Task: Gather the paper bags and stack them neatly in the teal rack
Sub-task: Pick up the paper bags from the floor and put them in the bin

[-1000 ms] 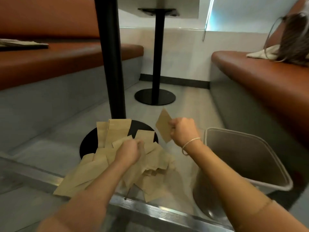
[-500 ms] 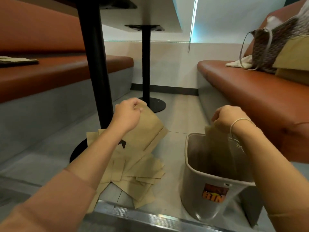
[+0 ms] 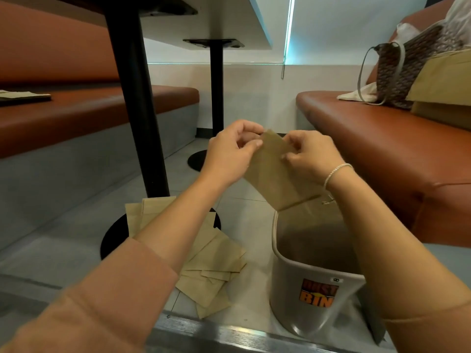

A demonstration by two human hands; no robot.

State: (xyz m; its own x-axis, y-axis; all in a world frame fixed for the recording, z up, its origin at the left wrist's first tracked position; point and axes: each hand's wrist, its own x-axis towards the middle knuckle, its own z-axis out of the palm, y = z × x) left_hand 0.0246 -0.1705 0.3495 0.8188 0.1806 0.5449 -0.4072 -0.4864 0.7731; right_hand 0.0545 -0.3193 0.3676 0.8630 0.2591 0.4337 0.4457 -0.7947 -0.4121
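A flat brown paper bag (image 3: 275,174) hangs in the air above the grey bin (image 3: 305,284), which carries an orange "BIN" sticker. My left hand (image 3: 230,151) pinches the bag's top left corner. My right hand (image 3: 309,155) pinches its top right edge. Inside the bin another brown bag (image 3: 313,215) leans against the far wall. A loose pile of several paper bags (image 3: 214,266) lies on the floor to the left of the bin, partly hidden by my left forearm. No teal rack shows in view.
A black table post (image 3: 139,118) with a round base stands just behind the pile. Orange benches (image 3: 397,146) run along both sides. A patterned handbag (image 3: 407,70) and a large brown bag sit on the right bench. A metal floor strip (image 3: 229,335) crosses in front.
My left hand lifted a bag from the pile and carried it right. My right hand came up out of the bin, leaving a bag inside, and took hold of the lifted bag.
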